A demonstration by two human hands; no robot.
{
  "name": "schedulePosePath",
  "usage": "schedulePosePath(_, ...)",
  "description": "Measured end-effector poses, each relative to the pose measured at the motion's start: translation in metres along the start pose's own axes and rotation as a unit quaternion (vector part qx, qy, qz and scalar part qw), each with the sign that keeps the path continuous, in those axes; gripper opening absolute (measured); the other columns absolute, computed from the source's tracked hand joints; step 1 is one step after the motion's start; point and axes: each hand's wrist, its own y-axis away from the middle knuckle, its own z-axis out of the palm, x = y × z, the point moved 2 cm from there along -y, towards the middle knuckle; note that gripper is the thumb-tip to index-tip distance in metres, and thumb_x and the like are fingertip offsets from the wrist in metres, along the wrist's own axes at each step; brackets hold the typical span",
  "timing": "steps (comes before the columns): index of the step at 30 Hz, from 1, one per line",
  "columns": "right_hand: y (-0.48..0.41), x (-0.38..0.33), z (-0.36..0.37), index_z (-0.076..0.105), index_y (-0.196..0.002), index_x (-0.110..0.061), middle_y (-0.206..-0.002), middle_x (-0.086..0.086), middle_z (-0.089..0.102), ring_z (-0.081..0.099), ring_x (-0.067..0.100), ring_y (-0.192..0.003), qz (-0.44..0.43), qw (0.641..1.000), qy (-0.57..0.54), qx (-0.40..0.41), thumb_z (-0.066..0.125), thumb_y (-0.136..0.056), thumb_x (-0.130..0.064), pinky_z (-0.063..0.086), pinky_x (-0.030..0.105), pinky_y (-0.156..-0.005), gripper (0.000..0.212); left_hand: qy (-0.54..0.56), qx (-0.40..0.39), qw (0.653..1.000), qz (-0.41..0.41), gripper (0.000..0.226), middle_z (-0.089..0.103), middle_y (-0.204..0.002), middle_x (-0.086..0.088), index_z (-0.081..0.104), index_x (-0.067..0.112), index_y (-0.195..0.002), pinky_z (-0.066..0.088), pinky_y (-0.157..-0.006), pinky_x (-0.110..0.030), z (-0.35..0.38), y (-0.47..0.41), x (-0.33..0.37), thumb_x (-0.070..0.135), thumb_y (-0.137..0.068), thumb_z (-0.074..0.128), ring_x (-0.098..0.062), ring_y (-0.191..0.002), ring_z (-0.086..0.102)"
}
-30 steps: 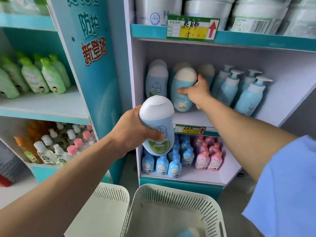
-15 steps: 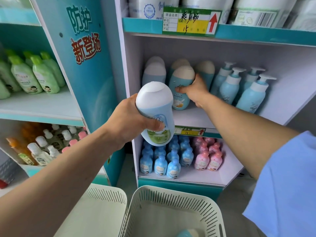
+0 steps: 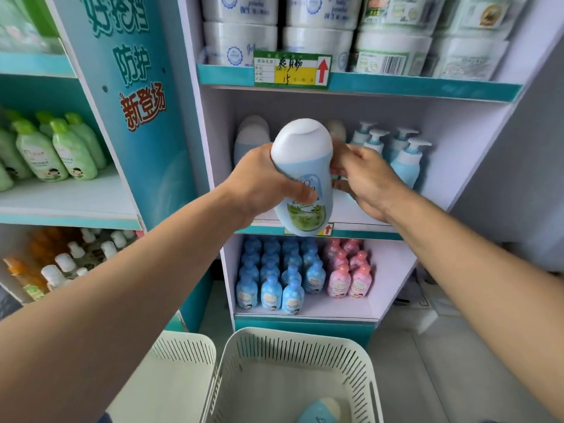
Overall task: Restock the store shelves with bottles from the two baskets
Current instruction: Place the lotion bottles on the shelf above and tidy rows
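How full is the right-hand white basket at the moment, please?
Nearly empty: the right-hand basket shows one blue bottle lying on its otherwise bare floor; the frame cuts off its near end.

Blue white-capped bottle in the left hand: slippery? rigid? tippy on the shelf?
Probably rigid: the blue bottle shows no dent where the left hand grips it. Glossy curved plastic, so likely slippery. Tall with a rounded body; may tip if nudged.

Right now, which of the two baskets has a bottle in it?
The right-hand basket: a blue bottle with a white cap lies on its floor. The left basket shows none in its visible part.
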Motion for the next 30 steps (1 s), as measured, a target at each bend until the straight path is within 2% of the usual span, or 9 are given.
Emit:
schedulePosePath(2,0.009,-0.004,-0.012,0.067,-0.084,-0.019,-0.076,-0.010,0.068,0.061,0.006,-0.078,0.002,0.998,-0.047,-0.044,0.053,-0.071,-0.066,0.048,0.025,-0.079,0.051,-0.005,-0.005,1.000,0.008,0.054,0.073,-0.097,-0.009,0.067,0.007,-0.104,0.055,-0.086,-0.036,0.009,-0.005,0.010,-0.005,-0.055,0.084,-0.025,-0.093,0.070)
schedulePosePath(4,0.015,-0.004,-0.025,0.070,-0.088,-0.025,-0.087,-0.013,0.071,0.062,0.009,-0.094,-0.012,0.997,-0.040,-0.069,0.065,-0.049,-0.074,0.047,0.031,-0.091,0.063,-0.017,-0.007,1.000,0.016,0.059,0.073,-0.098,-0.008,0.066,0.008,-0.106,0.056,-0.086,-0.037,0.017,-0.009,0.019,0.000,-0.050,0.086,-0.025,-0.092,0.069)
schedulePosePath(6,0.018,-0.003,-0.032,0.069,-0.095,-0.023,-0.095,-0.010,0.072,0.064,0.012,-0.096,-0.013,0.997,-0.027,-0.078,0.080,-0.039,-0.066,0.051,0.031,-0.087,0.071,-0.017,-0.015,1.000,0.021,0.060,0.073,-0.098,-0.008,0.065,0.008,-0.107,0.057,-0.082,-0.037,0.024,-0.013,0.027,-0.001,-0.051,0.085,-0.026,-0.091,0.069)
schedulePosePath(8,0.020,-0.005,-0.035,0.067,-0.100,-0.023,-0.096,-0.009,0.073,0.067,0.011,-0.093,-0.012,0.997,-0.019,-0.080,0.084,-0.046,-0.049,0.054,0.029,-0.084,0.062,-0.008,-0.029,0.999,0.026,0.060,0.072,-0.099,-0.010,0.065,0.006,-0.110,0.057,-0.083,-0.039,0.031,-0.018,0.033,-0.008,-0.054,0.082,-0.028,-0.092,0.069)
schedulePosePath(12,0.020,-0.015,-0.043,0.061,-0.105,-0.024,-0.099,-0.008,0.071,0.067,0.007,-0.091,-0.031,0.997,-0.014,-0.072,0.071,-0.063,-0.021,0.053,0.023,-0.081,0.044,-0.008,-0.040,0.998,0.037,0.071,0.071,-0.102,-0.009,0.061,0.008,-0.117,0.056,-0.087,-0.042,0.040,-0.025,0.038,-0.009,-0.052,0.083,-0.026,-0.094,0.067)
schedulePosePath(16,0.014,-0.012,-0.048,0.062,-0.103,-0.023,-0.100,-0.007,0.070,0.066,0.009,-0.094,-0.037,0.998,0.006,-0.048,0.073,-0.063,-0.019,0.054,0.024,-0.086,0.041,-0.021,-0.052,0.998,0.036,0.073,0.069,-0.105,-0.008,0.056,0.007,-0.121,0.056,-0.084,-0.038,0.043,-0.030,0.037,-0.007,-0.055,0.083,-0.025,-0.095,0.066)
schedulePosePath(20,-0.004,0.010,-0.050,0.063,-0.102,-0.020,-0.102,-0.003,0.069,0.064,0.014,-0.096,-0.014,0.998,0.026,0.046,0.073,-0.078,-0.012,0.051,0.032,-0.092,0.027,-0.077,-0.026,0.997,0.014,0.078,0.051,-0.116,0.000,0.041,0.013,-0.133,0.050,-0.089,-0.033,0.031,-0.034,0.029,0.001,-0.067,0.081,-0.022,-0.103,0.055)
schedulePosePath(24,-0.027,0.036,-0.053,0.059,-0.116,-0.009,-0.111,0.006,0.067,0.063,0.015,-0.093,0.023,0.990,0.037,0.131,0.073,-0.079,-0.011,0.052,0.026,-0.078,0.039,-0.118,0.003,0.993,0.014,0.054,0.056,-0.120,-0.004,0.053,0.012,-0.125,0.046,-0.076,-0.023,0.004,-0.024,0.017,0.004,-0.076,0.074,-0.017,-0.098,0.055)
schedulePosePath(30,-0.062,0.068,-0.042,0.058,-0.113,-0.010,-0.115,0.007,0.067,0.064,0.026,-0.102,0.069,0.964,0.135,0.220,0.078,-0.074,-0.025,0.053,0.045,-0.090,0.046,-0.135,-0.036,0.990,-0.017,0.029,0.063,-0.112,-0.008,0.065,0.015,-0.106,0.041,-0.068,-0.015,-0.013,-0.004,0.002,0.003,-0.080,0.070,-0.014,-0.086,0.054)
